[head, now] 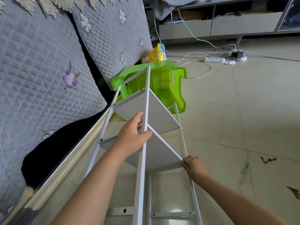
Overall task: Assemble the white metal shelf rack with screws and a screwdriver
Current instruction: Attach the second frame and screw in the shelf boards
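Gripping rack (146, 98) upright: left hand (132, 135) | right hand (194, 167) pinching shelf (159, 153) corner

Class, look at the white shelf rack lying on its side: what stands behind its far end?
Behind the white shelf rack a green plastic stool lies tipped over, with a yellow basket beyond it. The rack's posts and shelf panel cover part of the stool.
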A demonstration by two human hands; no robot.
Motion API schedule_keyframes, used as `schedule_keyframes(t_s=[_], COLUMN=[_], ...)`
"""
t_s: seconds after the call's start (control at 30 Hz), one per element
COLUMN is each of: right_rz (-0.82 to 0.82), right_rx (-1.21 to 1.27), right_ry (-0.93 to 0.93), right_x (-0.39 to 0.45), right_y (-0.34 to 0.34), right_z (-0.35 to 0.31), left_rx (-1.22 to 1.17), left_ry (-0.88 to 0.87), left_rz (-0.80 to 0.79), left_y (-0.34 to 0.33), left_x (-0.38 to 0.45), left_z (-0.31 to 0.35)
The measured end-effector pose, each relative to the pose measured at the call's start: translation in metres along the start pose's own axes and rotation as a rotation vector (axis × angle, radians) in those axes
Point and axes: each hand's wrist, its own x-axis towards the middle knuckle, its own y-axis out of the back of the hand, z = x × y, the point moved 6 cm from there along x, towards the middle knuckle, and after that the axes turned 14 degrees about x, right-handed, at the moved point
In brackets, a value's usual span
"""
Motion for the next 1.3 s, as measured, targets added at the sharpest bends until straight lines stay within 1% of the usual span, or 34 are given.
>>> schedule_keyframes(t_s=[0.23,0.33,0.5,0.6,0.7,0.77,0.87,0.9,0.97,1.07,1.1,1.17,1.23,1.3], right_rz=[0.019,0.024,-0.002,-0.022,-0.052,-0.077,-0.114,-0.135,-0.169,-0.192,-0.197,-0.189,-0.141,-0.036], right_rx=[-0.029,-0.025,-0.006,-0.005,0.013,0.032,0.136,0.171,0.183,0.098,0.108,0.188,0.389,0.572], right_ry=[0.037,0.027,-0.032,-0.077,-0.152,-0.208,-0.265,-0.291,-0.275,-0.225,-0.227,-0.216,-0.195,-0.138], right_x=[0.010,0.017,0.020,0.020,0.020,0.019,0.020,0.018,0.018,0.016,0.015,0.019,0.020,0.021], right_y=[0.007,0.009,0.008,0.005,0.004,0.003,-0.003,-0.002,0.004,0.029,0.039,0.057,0.079,0.107], right_z=[-0.013,-0.013,-0.003,0.006,0.013,0.020,0.040,0.044,0.047,0.039,0.033,0.021,0.001,-0.026], left_rx=[0.017,0.025,0.118,0.120,0.220,0.380,0.618,0.639,0.659,0.679,0.687,0.711,0.732,0.760], left_ry=[0.055,0.059,0.001,-0.052,-0.131,-0.174,-0.234,-0.251,-0.264,-0.259,-0.255,-0.232,-0.209,-0.187], left_rz=[0.059,0.043,0.008,-0.028,-0.017,-0.051,-0.092,-0.070,-0.013,0.022,0.034,0.049,0.064,0.072], left_y=[0.008,0.006,-0.006,-0.020,-0.030,-0.038,-0.052,-0.055,-0.056,-0.054,-0.053,-0.050,-0.050,-0.049], left_x=[0.004,0.000,0.006,0.011,0.018,0.021,0.025,0.027,0.031,0.034,0.034,0.033,0.032,0.031], left_z=[-0.015,-0.010,0.006,0.017,0.020,0.019,0.015,0.015,0.017,0.017,0.016,0.014,0.014,0.016])
